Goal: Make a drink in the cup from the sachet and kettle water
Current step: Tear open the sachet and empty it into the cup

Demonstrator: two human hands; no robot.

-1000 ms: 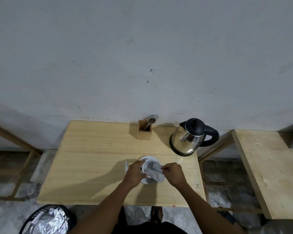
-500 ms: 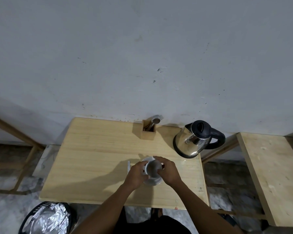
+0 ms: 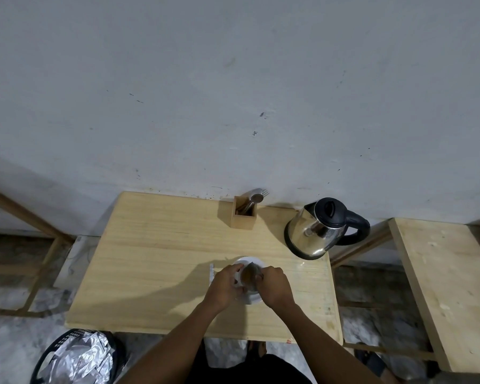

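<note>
A white cup stands on a white saucer near the front middle of the wooden table, and its inside looks brown. My left hand is closed on the cup's left side. My right hand pinches a small grey sachet tilted over the cup's mouth. The steel kettle with a black lid and handle stands at the back right, apart from both hands. Most of the sachet is hidden behind my fingers.
A thin torn strip lies on the table left of my left hand. A wooden holder with cutlery stands at the back by the wall. A black basket of foil wrappers sits on the floor, bottom left. A second wooden table is to the right.
A second ago both hands held the sachet above the cup. They have since closed in around the cup, the sachet is tipped over it, and brown shows inside.
</note>
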